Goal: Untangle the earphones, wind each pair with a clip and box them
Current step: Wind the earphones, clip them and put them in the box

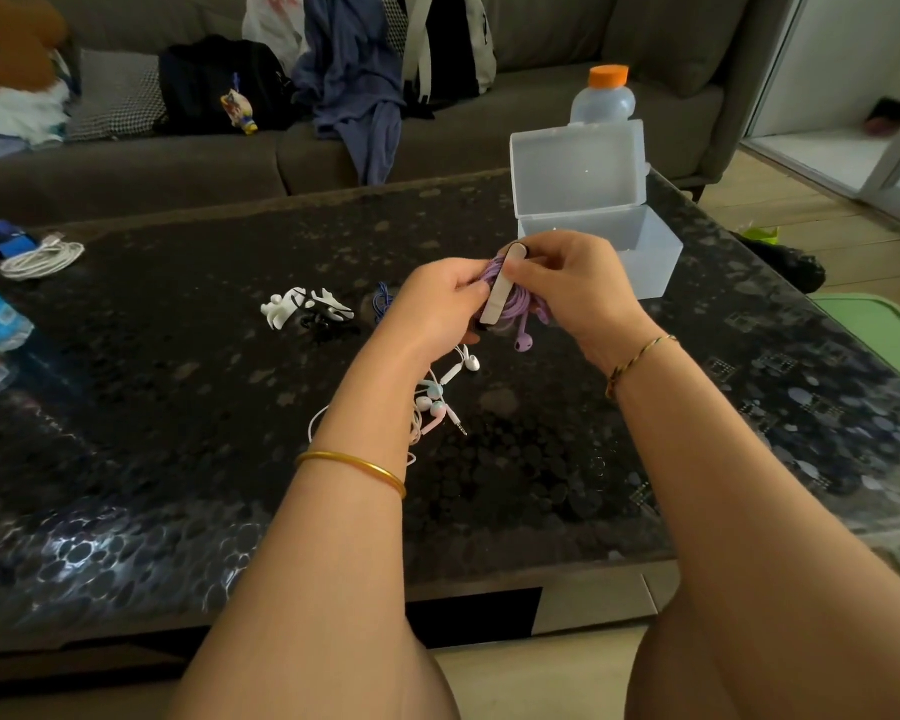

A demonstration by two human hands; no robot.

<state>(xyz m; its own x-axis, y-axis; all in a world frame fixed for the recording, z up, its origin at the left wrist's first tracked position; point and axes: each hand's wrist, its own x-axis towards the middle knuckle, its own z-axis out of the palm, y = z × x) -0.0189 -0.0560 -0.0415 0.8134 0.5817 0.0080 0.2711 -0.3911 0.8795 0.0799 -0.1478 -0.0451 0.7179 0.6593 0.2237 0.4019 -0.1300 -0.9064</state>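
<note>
Purple earphones (515, 306), coiled, are gripped at frame centre by the left hand (437, 304) and right hand (575, 283), with a white clip (500, 291) pinched across; the open box (593, 210) is seen just behind.

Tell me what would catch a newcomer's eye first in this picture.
The left hand holds a bundle of purple earphones mid-table while the right hand pinches a white clip across it. Behind them stands a clear box, lid open, and by the left wrist lies a tangle of white and pink earphones on the dark table.
</note>
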